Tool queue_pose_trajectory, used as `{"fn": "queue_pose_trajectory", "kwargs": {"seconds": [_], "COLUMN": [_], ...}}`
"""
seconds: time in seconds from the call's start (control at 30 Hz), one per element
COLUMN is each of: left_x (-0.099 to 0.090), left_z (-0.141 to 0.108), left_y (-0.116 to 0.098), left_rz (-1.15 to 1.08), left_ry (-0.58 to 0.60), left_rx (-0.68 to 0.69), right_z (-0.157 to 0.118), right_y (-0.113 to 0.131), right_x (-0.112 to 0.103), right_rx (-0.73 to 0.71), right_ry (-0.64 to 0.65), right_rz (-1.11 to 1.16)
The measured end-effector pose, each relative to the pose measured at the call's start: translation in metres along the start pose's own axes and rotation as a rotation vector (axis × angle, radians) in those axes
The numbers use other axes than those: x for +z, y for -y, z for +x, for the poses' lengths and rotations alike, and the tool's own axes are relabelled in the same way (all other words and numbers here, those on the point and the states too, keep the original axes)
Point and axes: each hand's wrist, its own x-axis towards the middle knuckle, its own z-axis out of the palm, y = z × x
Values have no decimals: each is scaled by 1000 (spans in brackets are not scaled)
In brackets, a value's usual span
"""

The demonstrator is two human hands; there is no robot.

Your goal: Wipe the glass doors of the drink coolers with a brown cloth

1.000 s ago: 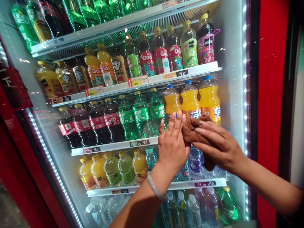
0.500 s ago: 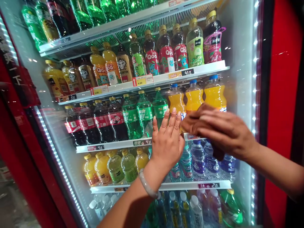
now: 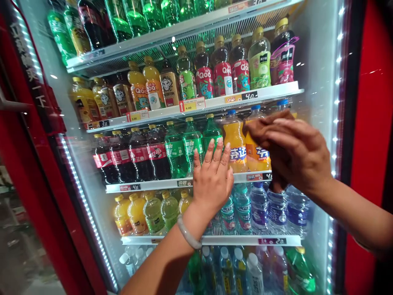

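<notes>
My left hand is spread flat against the glass door of a drinks fridge, fingers apart, with a pale bangle round its wrist. Behind its fingertips stand green soda bottles on the middle shelf. To the right, my right hand is closed on a brown cloth, which is bunched against the glass and hangs below the fingers. Orange soda bottles with blue caps stand behind the cloth, some of them partly hidden by it and by the hand.
Shelves of drinks fill the fridge: cola bottles at middle left, juice bottles above and water bottles below. A red frame borders the right side. At the left is a dark red door edge.
My right hand has moved up and slightly right with the brown cloth, uncovering more of the orange soda labels. My left hand stays spread on the glass while the view shifts a little.
</notes>
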Motion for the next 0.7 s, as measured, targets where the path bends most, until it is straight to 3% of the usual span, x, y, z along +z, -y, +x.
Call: {"fn": "queue_pose_trajectory", "kwargs": {"seconds": [0.07, 0.1, 0.23, 0.3, 0.43, 0.5, 0.53, 0.6, 0.67, 0.7], "left_x": [-2, -2, -4, -4, -7, -9, -11, -13, -15, -16], "left_z": [0, 0, -4, -6, -8, -9, -10, -14, -17, -19], "left_y": [4, 5, 10, 14, 20, 24, 26, 30, 35, 36], "left_rz": [-3, -2, 14, 20, 30, 31, 31, 37, 45, 51], "left_ry": [6, 7, 21, 23, -4, -7, -5, 4, 13, 17], "left_rx": [-6, -6, 0, 9, 3, -15, -24, -34, -29, -26], "right_z": [4, 4, 3, 11, 32, 32, 28, 20, 20, 24], "right_y": [8, 15, 30, 21, 8, 18, 25, 37, 37, 33], "right_x": [7, 11, 21, 19, 21, 27, 30, 33, 32, 30], "right_rx": [112, 78, -396, -458, -72, 14, -33, -281, -513, -550], "right_ry": [-116, -111, 171, 211, -23, -77, -47, 92, 244, 286], "right_rz": [-33, -20, 107, 97, 4, -10, 4, 50, 82, 87]}}
